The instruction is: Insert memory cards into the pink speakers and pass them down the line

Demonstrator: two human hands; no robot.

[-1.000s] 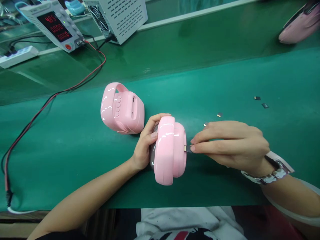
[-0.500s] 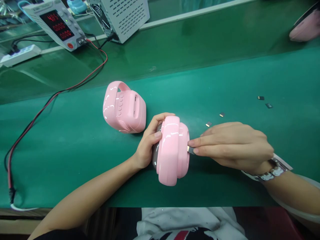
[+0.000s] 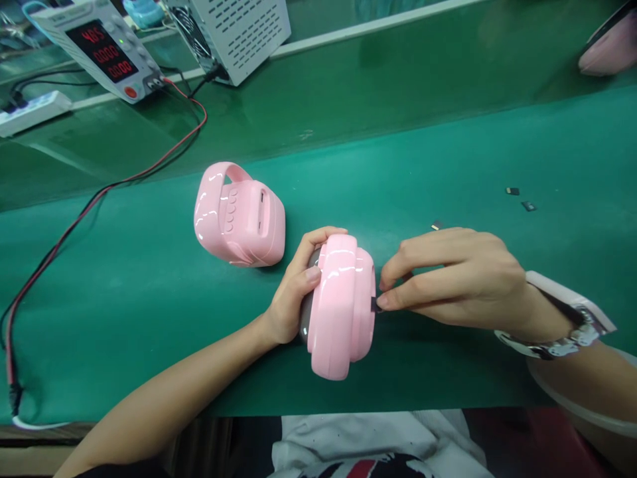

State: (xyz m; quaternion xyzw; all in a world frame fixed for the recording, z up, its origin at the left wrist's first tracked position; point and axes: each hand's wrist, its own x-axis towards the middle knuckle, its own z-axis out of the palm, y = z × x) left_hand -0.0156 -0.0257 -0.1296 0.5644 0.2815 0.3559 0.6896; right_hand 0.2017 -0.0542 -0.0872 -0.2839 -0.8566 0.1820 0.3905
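Observation:
My left hand (image 3: 292,287) grips a glossy pink speaker-like device (image 3: 341,307) that stands on its edge on the green belt (image 3: 149,279). My right hand (image 3: 455,277) pinches a small dark card (image 3: 377,304) against the device's right side, where only a sliver of the card shows between fingertips and casing. A second pink device (image 3: 239,216) with a loop handle, a row of buttons and a slot lies just behind and to the left, untouched.
Several small dark cards (image 3: 520,198) lie on the belt to the right. A power supply with red digits (image 3: 102,50), a white perforated box (image 3: 233,33), a power strip (image 3: 32,111) and red-black leads (image 3: 99,192) sit back left. Another pink device (image 3: 610,50) shows at the top right corner.
My right hand has pushed the small card further into the side of the device; less of it shows now. My left hand keeps its hold.

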